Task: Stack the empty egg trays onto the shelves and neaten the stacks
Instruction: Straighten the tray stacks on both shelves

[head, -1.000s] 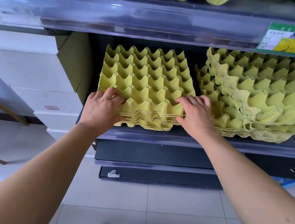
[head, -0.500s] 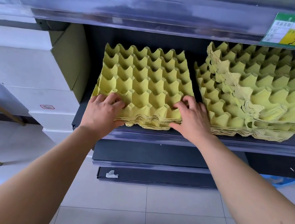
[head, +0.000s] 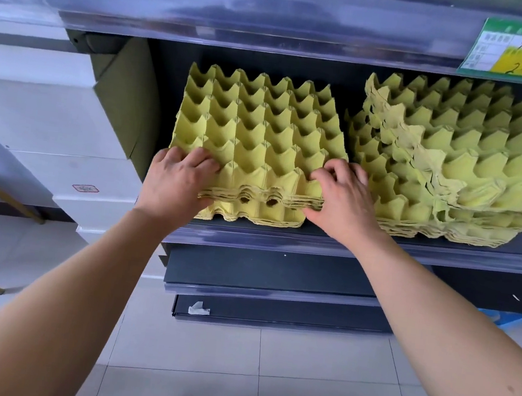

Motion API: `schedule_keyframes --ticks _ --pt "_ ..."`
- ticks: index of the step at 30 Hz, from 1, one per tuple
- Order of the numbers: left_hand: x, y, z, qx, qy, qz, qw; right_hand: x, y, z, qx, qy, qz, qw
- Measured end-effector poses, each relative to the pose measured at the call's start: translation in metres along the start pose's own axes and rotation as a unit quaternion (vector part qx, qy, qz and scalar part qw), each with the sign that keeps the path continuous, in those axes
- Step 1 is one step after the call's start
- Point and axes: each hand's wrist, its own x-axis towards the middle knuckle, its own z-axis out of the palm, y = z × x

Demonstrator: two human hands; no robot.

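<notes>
Shelf (head: 441, 257) holds tray stack (head: 258, 126); left hand (head: 175, 181), right hand (head: 344, 200) grip its front corners (all empty).

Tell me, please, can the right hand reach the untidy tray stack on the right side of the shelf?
Probably yes. The right hand grips the front corner of the neat stack, and the untidy stack lies beside it on the same shelf, with nothing between them. It must let go first.

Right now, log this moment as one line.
left hand: grips left tray stack at front edge | right hand: grips same edge | right tray stack: ragged, uneven | shelf: holds both stacks
</notes>
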Motion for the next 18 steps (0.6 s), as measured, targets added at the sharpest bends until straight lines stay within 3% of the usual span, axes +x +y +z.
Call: schedule_keyframes --ticks 4,18 --pt "0.002 -0.019 -0.013 -0.005 0.006 -0.013 1.0 0.007 -0.017 -0.006 0.008 0.028 -0.013 0.999" --pt "-0.019 -0.044 0.035 -0.02 -0.081 -0.05 0.995 0.01 -0.042 0.031 -0.005 -0.052 -0.008 0.999"
